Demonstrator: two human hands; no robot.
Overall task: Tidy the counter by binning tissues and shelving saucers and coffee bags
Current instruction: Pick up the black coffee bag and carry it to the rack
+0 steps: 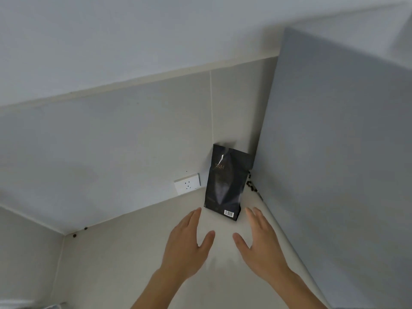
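A black coffee bag (pixel 226 182) stands upright on a pale shelf surface (pixel 138 253), leaning back into the corner where the rear wall meets a grey side panel. A white barcode label shows at its lower right. My left hand (pixel 187 246) hovers open just below and left of the bag, fingers spread, not touching it. To the bag's lower right my right hand (pixel 259 239) is also open and holds nothing. No tissues or saucers are in sight.
A white wall socket (pixel 187 184) sits on the rear wall left of the bag. Several spilled coffee beans (pixel 252 186) lie in the gap beside the grey side panel (pixel 334 163). Two dark specks (pixel 79 231) sit along the back edge at left.
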